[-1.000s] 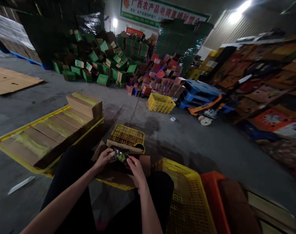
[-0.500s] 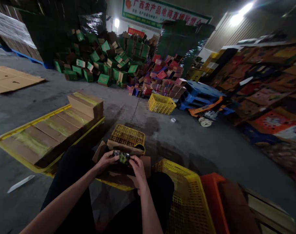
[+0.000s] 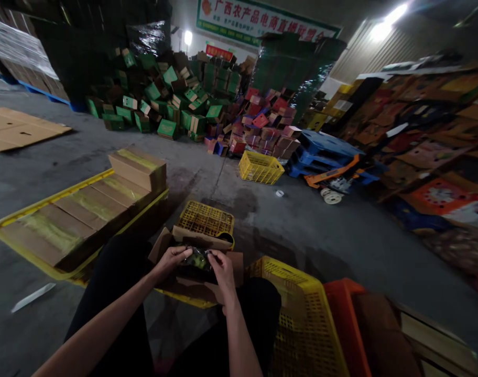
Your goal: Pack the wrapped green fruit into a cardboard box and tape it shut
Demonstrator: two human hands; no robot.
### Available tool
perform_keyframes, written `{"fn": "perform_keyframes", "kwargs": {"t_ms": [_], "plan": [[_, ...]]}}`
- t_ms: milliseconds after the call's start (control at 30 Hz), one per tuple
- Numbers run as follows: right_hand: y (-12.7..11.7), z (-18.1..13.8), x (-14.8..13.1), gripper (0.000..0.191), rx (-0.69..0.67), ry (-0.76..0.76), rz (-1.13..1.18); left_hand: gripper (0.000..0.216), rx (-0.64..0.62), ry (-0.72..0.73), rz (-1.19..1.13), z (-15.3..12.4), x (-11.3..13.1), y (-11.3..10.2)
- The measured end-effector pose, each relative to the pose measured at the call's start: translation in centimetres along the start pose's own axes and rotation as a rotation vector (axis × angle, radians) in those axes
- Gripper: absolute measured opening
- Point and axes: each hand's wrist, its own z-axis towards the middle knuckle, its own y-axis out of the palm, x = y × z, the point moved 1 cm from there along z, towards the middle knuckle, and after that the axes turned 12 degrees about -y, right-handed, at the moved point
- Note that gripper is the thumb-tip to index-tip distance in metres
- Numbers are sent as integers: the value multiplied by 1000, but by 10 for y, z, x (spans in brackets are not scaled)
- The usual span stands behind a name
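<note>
Between my two hands is a clear plastic bag with something green inside [image 3: 198,259]; its exact contents are too dim to name. My left hand [image 3: 173,262] pinches the bag's left edge between thumb and fingers. On the other side, my right hand [image 3: 220,267] grips its right edge. Both hands are over an open cardboard box [image 3: 197,289] whose flaps stand apart. Dark shadow hides most of the box's inside. Under the box, a yellow crate [image 3: 207,217] shows its grid beyond the far flap.
To the left, taped cartons [image 3: 79,209] fill a long yellow crate [image 3: 11,222]. Another yellow crate [image 3: 302,314] and an orange crate [image 3: 343,293] stand right of my knee. Farther off are a small yellow crate [image 3: 261,167], a pallet jack [image 3: 333,178] and heaped green boxes [image 3: 168,128].
The bag sits slightly lower and looks more spread between my hands. My hands have shifted only a little; the surroundings stay the same.
</note>
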Motion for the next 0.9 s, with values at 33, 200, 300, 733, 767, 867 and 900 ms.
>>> {"fn": "perform_keyframes", "kwargs": {"t_ms": [33,200,300,733,767,867,900], "plan": [[0,0,1,36,19,15,6,46,17,7,-11,1,-1,-1],[7,-2,11,40,231,185,250,46,75,-5,-63,8,-7,-1],[12,-2,13,41,328,260,416,48,64,-41,-135,13,-10,0],[2,4,23,27,427,240,638,52,8,-133,-111,16,-18,-7],[2,3,23,28,417,241,639,49,6,-116,-104,15,-18,-8],[3,2,22,29,398,232,631,41,-2,-58,-69,15,-18,-9],[4,2,21,29,393,229,628,39,-1,-41,-56,15,-18,-10]]}}
